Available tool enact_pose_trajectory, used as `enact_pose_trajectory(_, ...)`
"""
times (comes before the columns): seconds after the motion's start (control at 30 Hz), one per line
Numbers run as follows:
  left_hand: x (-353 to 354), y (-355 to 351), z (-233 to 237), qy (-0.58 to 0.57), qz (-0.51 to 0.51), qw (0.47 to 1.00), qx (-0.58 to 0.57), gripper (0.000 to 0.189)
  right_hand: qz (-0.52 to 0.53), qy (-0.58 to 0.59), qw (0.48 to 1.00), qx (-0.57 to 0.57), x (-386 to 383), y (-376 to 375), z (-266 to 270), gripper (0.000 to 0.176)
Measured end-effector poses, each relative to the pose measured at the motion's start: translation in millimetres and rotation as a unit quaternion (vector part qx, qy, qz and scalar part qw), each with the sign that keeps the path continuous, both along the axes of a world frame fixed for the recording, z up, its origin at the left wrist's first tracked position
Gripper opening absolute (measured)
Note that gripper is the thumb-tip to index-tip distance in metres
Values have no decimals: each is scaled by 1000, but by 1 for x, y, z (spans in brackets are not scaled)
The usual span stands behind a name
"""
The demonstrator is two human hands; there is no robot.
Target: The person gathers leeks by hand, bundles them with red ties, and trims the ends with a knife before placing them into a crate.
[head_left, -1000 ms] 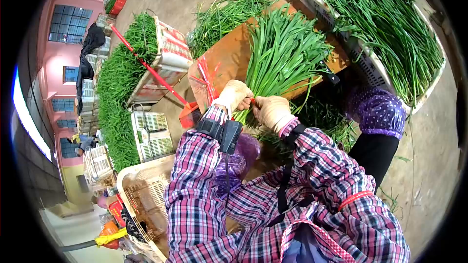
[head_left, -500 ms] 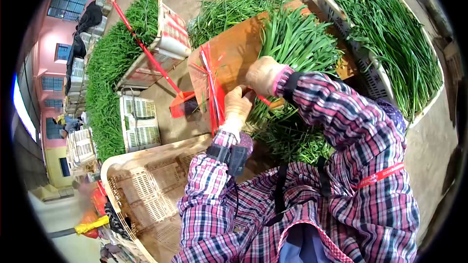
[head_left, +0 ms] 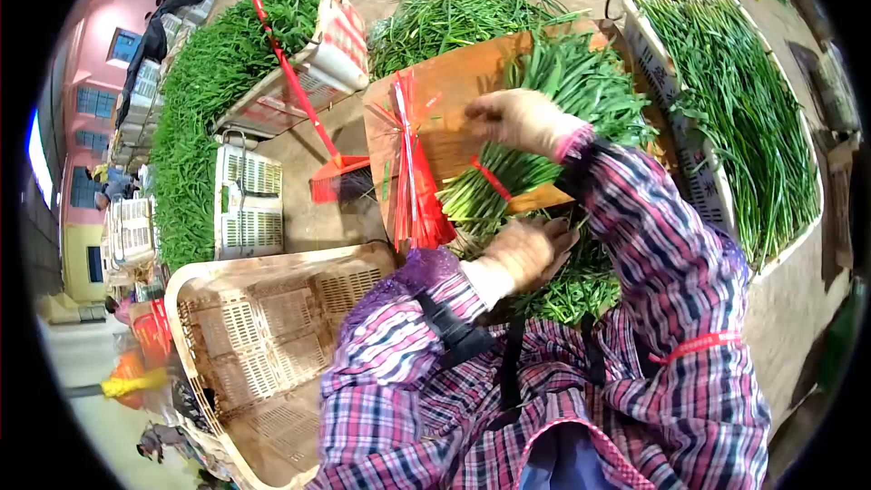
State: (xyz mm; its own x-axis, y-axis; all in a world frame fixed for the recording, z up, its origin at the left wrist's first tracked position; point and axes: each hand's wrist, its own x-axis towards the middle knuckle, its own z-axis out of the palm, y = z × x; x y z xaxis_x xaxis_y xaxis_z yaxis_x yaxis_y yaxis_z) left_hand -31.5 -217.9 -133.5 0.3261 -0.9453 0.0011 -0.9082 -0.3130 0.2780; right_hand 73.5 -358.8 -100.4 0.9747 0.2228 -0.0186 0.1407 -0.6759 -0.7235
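Observation:
A bundle of long green leaves that look like garlic chives (head_left: 581, 82) lies on a wooden board (head_left: 463, 82), with a red tie (head_left: 493, 180) around its stem end. Over the bundle's upper side is my right hand (head_left: 526, 120), its fingers stretched leftward and slightly blurred, holding nothing. On the near side, just below the tied stems, my left hand (head_left: 526, 252) is smeared by motion, with fingers apart and pointing right above loose leaf scraps (head_left: 576, 295). Red tie strips (head_left: 417, 191) hang over the board's left edge.
To my left stands a tan plastic crate (head_left: 195, 345). A white crate (head_left: 676, 54) of long greens is on the right, and another crate (head_left: 340, 45) of greens at the back left. A red-handled dustpan (head_left: 340, 168) rests between. Loose greens (head_left: 454, 23) lie behind the board.
Both hands were together at the stems; now they are apart. My left hand has moved down and right, my right hand slightly right. The red tie around the bundle now shows fully.

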Motion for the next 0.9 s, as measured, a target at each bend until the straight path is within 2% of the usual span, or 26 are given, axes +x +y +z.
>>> enact_pose_trajectory(0.03, 6, 10, 16, 15, 3, 996, 86, 21, -75, -32, 992, 96, -11, -11, -3, 27)
enact_pose_trajectory(0.07, 9, 24, 19, 30, 77, 983, -163, 14, -120, -50, 981, 142, -25, -18, -3, 24)
enact_pose_trajectory(0.1, 23, 34, 21, 1, 105, 980, -172, 13, -168, -67, 965, 188, -39, -24, -5, 22)
enact_pose_trajectory(0.17, 55, 57, 13, 61, 243, 934, -253, 20, -188, -71, 936, 289, -61, -26, -32, 19)
enact_pose_trajectory(0.2, 66, 59, 22, 100, 323, 913, -227, 26, -182, -59, 945, 265, -71, -21, -31, 16)
enact_pose_trajectory(0.23, 83, 63, 14, 106, 350, 911, -193, 28, -175, -51, 955, 234, -80, -14, -31, 17)
enact_pose_trajectory(0.3, 101, 60, -3, 124, 360, 903, -198, 27, -125, -88, 982, 108, -89, 3, -31, 21)
enact_pose_trajectory(0.37, 115, 58, -25, 186, 398, 892, -105, 27, -101, -96, 990, -34, -88, 19, -27, 22)
enact_pose_trajectory(0.4, 115, 51, -18, 258, 406, 870, -108, 27, -86, -68, 992, -62, -84, 25, -24, 23)
enact_pose_trajectory(0.43, 116, 46, -10, 250, 395, 882, -66, 26, -86, -55, 990, -92, -82, 30, -25, 25)
enact_pose_trajectory(0.5, 121, 48, -27, 270, 398, 875, -61, 26, -94, 18, 988, -119, -74, 35, -18, 30)
enact_pose_trajectory(0.6, 123, 54, -38, 250, 408, 875, -70, 21, -113, -47, 987, -108, -73, 41, -28, 32)
enact_pose_trajectory(0.7, 117, 52, -27, 228, 420, 876, -66, 15, -106, 28, 982, -154, -65, 46, -29, 24)
enact_pose_trajectory(0.73, 115, 52, -26, 246, 439, 862, -61, 14, -100, 30, 982, -155, -65, 46, -31, 21)
enact_pose_trajectory(0.87, 108, 50, -21, 245, 428, 867, -71, 14, -101, -8, 986, -131, -70, 42, -33, 17)
enact_pose_trajectory(0.9, 106, 51, -22, 183, 407, 892, -73, 13, -103, -9, 986, -132, -70, 40, -28, 17)
